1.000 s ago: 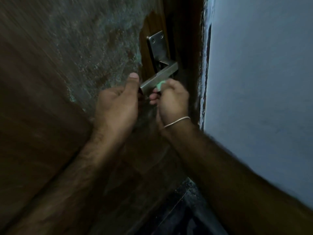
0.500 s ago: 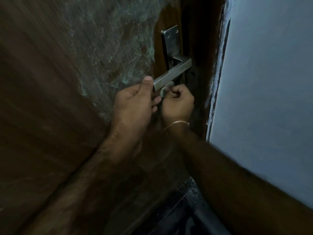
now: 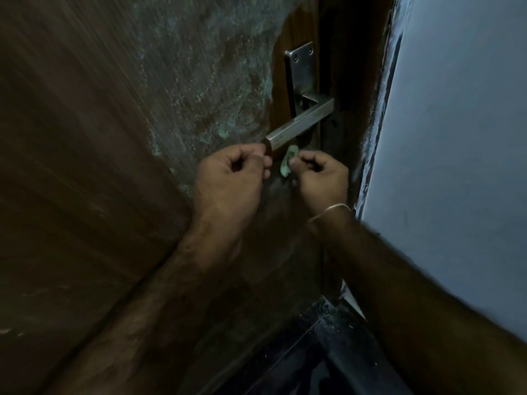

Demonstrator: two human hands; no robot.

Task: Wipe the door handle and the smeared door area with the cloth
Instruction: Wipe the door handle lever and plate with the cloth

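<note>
Our left hand (image 3: 231,178) curls closed at the handle (image 3: 299,126) tip; our right hand (image 3: 322,178), fisted, pinches the cloth (image 3: 288,163) just beneath it.

Dim indoor doorway, likely home: brown wooden door (image 3: 85,166) with greenish smeared patch (image 3: 199,81), steel lever handle (image 3: 299,124) on screwed plate (image 3: 302,72), pale painted wall (image 3: 456,138) beside chipped frame edge, dark floor (image 3: 328,352) below

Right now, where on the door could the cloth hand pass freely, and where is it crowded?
Free: the smeared door area left of the backplate, above the left hand. Crowded: under the handle, where the right hand pinches the cloth beside the left hand's grip on the lever tip.
</note>
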